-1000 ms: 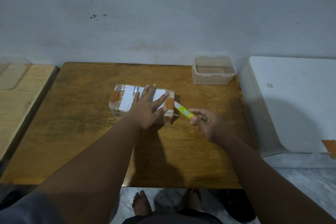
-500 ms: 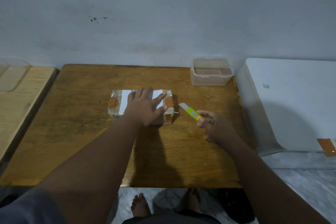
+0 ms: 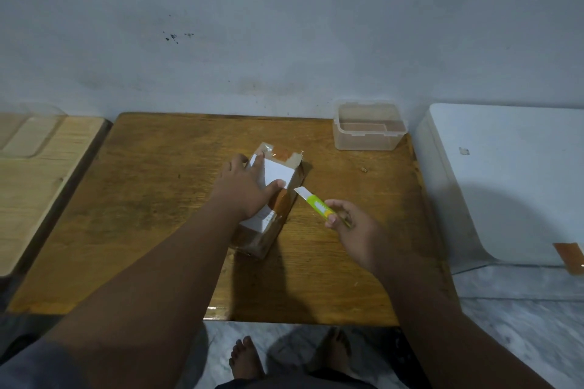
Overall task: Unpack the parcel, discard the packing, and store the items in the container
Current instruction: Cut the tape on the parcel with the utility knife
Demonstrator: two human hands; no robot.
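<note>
- Parcel (image 3: 274,199): lies mid-table (image 3: 158,199), long axis running toward the wall, white label up.
- Left hand (image 3: 245,188): flat on the parcel top, fingers spread, pressing rather than clasping.
- Right hand (image 3: 350,227): closed around a green cutter (image 3: 316,204); blade tip just beside the parcel's right edge.
- Container (image 3: 368,136): clear, at the table's far right corner.

Looks like a plain room in a home: bare feet (image 3: 246,360) on a marbled tile floor (image 3: 521,325), a worn wooden table (image 3: 158,215) pushed against a scuffed, stained pale wall (image 3: 284,25), and a white appliance-like unit (image 3: 512,183) at right.
</note>
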